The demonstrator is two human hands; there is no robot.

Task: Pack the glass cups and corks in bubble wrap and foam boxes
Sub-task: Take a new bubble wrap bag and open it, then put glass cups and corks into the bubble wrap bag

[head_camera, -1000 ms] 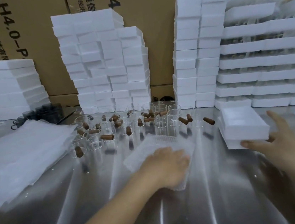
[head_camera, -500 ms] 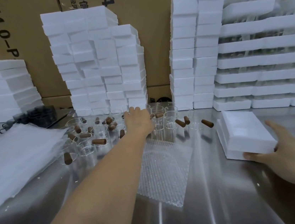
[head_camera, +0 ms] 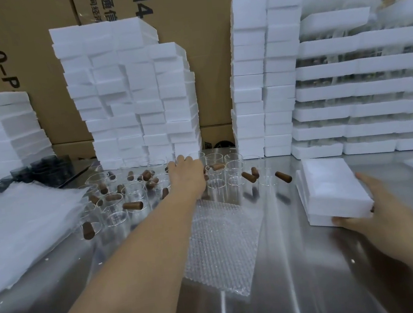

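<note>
The left hand point(head_camera: 188, 173) reaches among the glass cups point(head_camera: 214, 167) at upper centre — grip hidden. The right hand point(head_camera: 371, 216) holds the foam box point(head_camera: 334, 187) at right.

Brown printed cartons point(head_camera: 207, 5) form back wall; shiny steel table point(head_camera: 307, 287) below
</note>
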